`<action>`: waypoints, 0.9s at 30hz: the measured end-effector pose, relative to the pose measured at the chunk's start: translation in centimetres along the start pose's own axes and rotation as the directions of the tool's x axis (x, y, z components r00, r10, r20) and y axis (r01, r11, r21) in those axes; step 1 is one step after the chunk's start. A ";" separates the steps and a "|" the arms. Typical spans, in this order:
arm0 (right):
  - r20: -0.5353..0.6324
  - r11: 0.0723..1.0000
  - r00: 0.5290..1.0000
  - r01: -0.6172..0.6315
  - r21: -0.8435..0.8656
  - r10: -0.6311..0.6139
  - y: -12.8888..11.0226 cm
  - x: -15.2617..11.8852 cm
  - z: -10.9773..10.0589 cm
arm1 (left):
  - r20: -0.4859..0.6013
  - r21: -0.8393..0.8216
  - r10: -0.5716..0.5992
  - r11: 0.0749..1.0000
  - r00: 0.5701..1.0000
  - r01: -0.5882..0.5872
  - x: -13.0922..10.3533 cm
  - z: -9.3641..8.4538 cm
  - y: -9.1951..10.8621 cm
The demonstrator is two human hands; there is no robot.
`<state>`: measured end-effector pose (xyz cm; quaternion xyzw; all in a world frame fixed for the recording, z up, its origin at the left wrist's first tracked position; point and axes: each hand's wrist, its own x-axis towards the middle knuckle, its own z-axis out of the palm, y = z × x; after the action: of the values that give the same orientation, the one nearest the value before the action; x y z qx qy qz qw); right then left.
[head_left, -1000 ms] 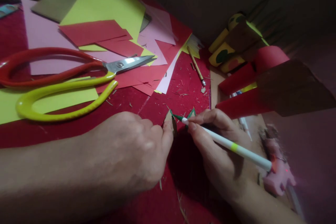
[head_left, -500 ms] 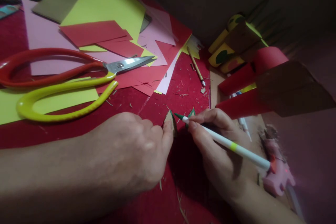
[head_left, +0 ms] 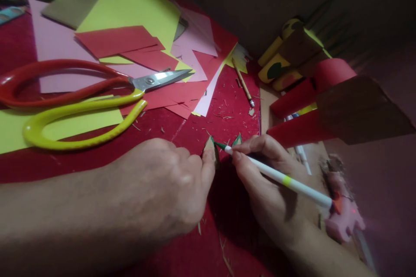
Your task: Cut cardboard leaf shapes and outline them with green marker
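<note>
My left hand (head_left: 175,181) is closed, with its thumb and fingers on a small pointed cardboard piece (head_left: 209,147) whose tip is green along the edge. Between the fingers of my right hand (head_left: 269,173) is a white marker (head_left: 273,173) with a green tip and a yellow band. The marker's tip touches, or nearly touches, the green edge of that piece. A second pointed piece (head_left: 238,140) with green edges lies just beyond my right fingertips, partly hidden by them. Scissors (head_left: 149,81) with one red and one yellow handle lie past my left hand.
Red, pink and yellow paper sheets (head_left: 130,8) overlap at the back left. A short pencil (head_left: 243,83) lies among cardboard shavings on the red table surface (head_left: 227,117). At the right stand red paper rolls with cardboard (head_left: 364,108), yellow rolls (head_left: 276,69) and a pink figure (head_left: 344,220).
The marker's tip has shifted slightly left, toward the cardboard piece under my left hand. My left hand has stayed almost still.
</note>
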<state>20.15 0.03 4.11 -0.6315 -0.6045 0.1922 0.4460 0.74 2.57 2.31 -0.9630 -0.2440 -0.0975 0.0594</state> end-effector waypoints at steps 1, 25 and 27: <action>-0.008 1.000 1.000 0.003 -0.009 -0.003 0.0 -0.1 0.0 | 0.005 -0.003 -0.009 1.000 1.000 0.009 0.0 0.1 0.1; 0.007 1.000 1.000 0.014 -0.023 -0.014 -0.1 -0.5 -0.3 | 0.018 0.001 -0.012 1.000 1.000 0.012 -0.2 0.2 0.1; -0.012 1.000 1.000 0.018 -0.016 -0.019 -0.1 -0.4 -0.1 | 0.021 0.017 -0.008 1.000 1.000 0.008 -0.1 0.1 0.0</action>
<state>20.14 -0.40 4.11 -0.6306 -0.6091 0.1793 0.4463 0.68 2.50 2.24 -0.9625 -0.2492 -0.0857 0.0645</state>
